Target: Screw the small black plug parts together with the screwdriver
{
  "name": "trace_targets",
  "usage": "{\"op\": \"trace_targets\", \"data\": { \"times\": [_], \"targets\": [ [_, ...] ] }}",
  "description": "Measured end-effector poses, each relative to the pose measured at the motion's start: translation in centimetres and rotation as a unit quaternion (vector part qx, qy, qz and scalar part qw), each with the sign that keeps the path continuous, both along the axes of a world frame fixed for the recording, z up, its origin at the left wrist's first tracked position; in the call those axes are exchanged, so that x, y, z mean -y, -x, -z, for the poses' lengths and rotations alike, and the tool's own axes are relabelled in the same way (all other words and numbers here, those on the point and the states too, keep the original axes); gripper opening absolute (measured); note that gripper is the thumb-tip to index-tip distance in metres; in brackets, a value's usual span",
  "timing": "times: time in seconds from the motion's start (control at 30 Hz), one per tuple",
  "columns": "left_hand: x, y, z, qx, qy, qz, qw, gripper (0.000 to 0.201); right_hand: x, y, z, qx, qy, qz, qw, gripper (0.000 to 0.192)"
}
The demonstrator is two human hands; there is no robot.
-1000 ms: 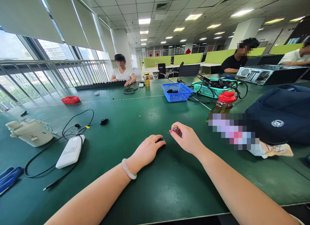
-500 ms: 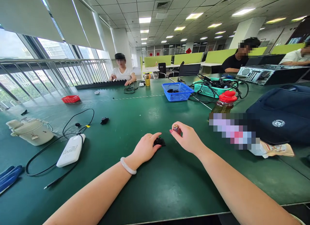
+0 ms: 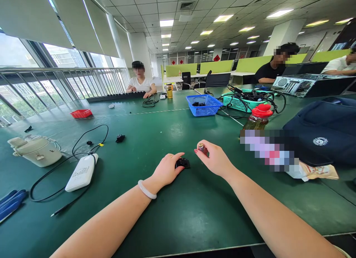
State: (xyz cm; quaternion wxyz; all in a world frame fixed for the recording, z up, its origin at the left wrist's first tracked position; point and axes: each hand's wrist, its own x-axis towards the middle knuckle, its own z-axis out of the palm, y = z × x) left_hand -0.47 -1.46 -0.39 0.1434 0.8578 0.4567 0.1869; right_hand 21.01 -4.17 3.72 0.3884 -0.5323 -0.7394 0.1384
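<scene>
On the green bench point(image 3: 172, 228), the left hand point(image 3: 167, 169) rests loosely open with its fingers point(image 3: 178, 156) on one small black part point(image 3: 183, 162), while the right hand point(image 3: 215, 159) pinches one small capped vial point(image 3: 200, 147) just above and right of that part. Beyond the fingers nothing blocks the way: one blue basket point(image 3: 204, 105) and one teal basket point(image 3: 236, 102) stand far ahead, one red-capped bottle point(image 3: 258, 117) to the right, one white power bank point(image 3: 82, 172) to the left.

White power bank point(image 3: 81, 172) with black cable point(image 3: 83, 146); blue basket point(image 3: 204, 105); red-capped bottle point(image 3: 258, 118); navy bag point(image 3: 322, 130)

Black part point(image 3: 183, 162) between hands, on table point(image 3: 172, 213)
</scene>
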Motion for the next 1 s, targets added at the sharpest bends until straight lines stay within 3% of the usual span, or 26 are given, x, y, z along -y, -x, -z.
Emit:
{"op": "trace_targets", "data": {
  "times": [0.73, 1.0],
  "targets": [
    [0.1, -0.1, -0.5, -0.022, -0.021, 0.003, 1.0, 0.048, 0.0, 0.1, 0.1, 0.003, -0.019, 0.001, 1.0, 0.02],
    [-0.2, 0.2, -0.2, 0.009, -0.026, -0.049, 0.998, 0.046, 1.0, -0.1, -0.3, -0.112, -0.109, 0.014, 0.988, 0.01]
  ]
}}
